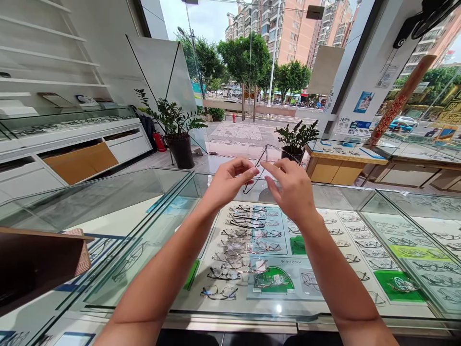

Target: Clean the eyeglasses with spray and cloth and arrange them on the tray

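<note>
A pair of thin, dark-framed eyeglasses is held up above the glass display counter. My left hand pinches it from the left, thumb and fingertips closed near a slender temple arm. On the other side, my right hand has its curled fingers on the frame, with forefinger and thumb slightly apart. Parts of the eyeglasses are covered by my fingers. Below both hands, a column of folded eyeglasses lies on the counter, several pairs one behind another.
Under the glass of the counter are rows of frames and green display cards. A brown box-like object juts in at the left. Beyond stand two potted plants, a side cabinet and a glass front facing the street.
</note>
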`<action>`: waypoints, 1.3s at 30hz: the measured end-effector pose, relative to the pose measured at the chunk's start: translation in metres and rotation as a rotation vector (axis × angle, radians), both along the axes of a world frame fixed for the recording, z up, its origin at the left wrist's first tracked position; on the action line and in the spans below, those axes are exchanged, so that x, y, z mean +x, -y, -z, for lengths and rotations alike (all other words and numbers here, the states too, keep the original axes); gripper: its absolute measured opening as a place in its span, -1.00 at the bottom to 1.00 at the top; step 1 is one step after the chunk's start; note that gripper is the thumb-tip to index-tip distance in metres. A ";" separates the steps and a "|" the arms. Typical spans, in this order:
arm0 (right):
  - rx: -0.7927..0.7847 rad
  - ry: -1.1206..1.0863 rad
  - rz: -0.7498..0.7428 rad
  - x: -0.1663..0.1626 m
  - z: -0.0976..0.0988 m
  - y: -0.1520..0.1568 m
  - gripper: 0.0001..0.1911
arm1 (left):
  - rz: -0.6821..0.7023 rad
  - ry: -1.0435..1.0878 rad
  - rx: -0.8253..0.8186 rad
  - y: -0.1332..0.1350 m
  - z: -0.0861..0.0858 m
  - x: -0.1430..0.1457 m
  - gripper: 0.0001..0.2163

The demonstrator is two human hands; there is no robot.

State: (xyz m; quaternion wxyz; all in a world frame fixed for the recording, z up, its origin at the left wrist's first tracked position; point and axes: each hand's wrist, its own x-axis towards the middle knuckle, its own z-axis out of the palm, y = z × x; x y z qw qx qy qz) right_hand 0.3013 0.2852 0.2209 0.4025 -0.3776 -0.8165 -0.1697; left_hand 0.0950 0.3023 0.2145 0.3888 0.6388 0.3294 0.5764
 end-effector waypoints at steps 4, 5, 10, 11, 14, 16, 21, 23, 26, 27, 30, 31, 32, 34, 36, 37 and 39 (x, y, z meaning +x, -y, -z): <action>0.038 -0.017 0.024 0.000 0.002 -0.004 -0.68 | -0.045 0.060 -0.002 0.001 0.000 0.002 -0.63; 0.045 -0.030 0.030 0.002 0.002 -0.004 -0.72 | -0.066 0.083 -0.002 0.001 -0.001 0.002 -0.63; 0.016 -0.035 0.089 0.009 0.002 -0.006 -0.80 | -0.156 0.214 -0.001 -0.001 -0.002 -0.003 -0.62; -0.002 -0.016 0.096 0.009 0.002 -0.006 -0.79 | -0.169 0.241 0.001 -0.002 -0.002 -0.004 -0.62; -0.066 0.047 0.110 0.010 0.002 -0.005 -0.76 | -0.205 0.309 0.012 -0.004 -0.002 -0.005 -0.61; -0.112 0.074 0.116 0.010 0.003 -0.004 -0.73 | -0.216 0.332 0.012 -0.004 -0.002 -0.004 -0.61; -0.182 -0.032 0.095 0.007 0.002 -0.001 -0.72 | -0.176 0.294 0.009 -0.002 0.002 0.006 -0.62; -0.225 -0.136 -0.001 0.005 0.001 0.001 -0.69 | -0.145 0.270 0.011 0.000 0.006 0.011 -0.64; -0.315 -0.240 -0.185 0.000 0.000 0.004 -0.66 | -0.082 0.238 0.001 0.004 0.011 0.020 -0.67; -0.338 -0.256 -0.228 -0.002 0.000 0.005 -0.66 | -0.057 0.231 -0.010 0.005 0.012 0.022 -0.68; -0.377 -0.278 -0.300 -0.006 0.000 0.008 -0.72 | 0.009 0.246 -0.075 0.011 0.011 0.027 -0.70; -0.384 -0.290 -0.312 -0.007 0.000 0.008 -0.74 | 0.025 0.261 -0.102 0.012 0.010 0.028 -0.70; -0.388 -0.306 -0.320 -0.007 0.000 0.008 -0.75 | 0.040 0.279 -0.128 0.014 0.008 0.029 -0.71; -0.398 -0.342 -0.330 -0.007 0.001 0.008 -0.77 | 0.071 0.308 -0.174 0.015 0.005 0.028 -0.73; -0.416 -0.372 -0.347 -0.007 0.002 0.008 -0.78 | 0.099 0.325 -0.205 0.016 0.003 0.028 -0.75; -0.422 -0.385 -0.359 -0.007 0.003 0.007 -0.79 | 0.108 0.323 -0.213 0.016 0.003 0.027 -0.75; -0.416 -0.418 -0.377 -0.007 0.004 0.006 -0.80 | 0.109 0.290 -0.203 0.017 0.003 0.026 -0.77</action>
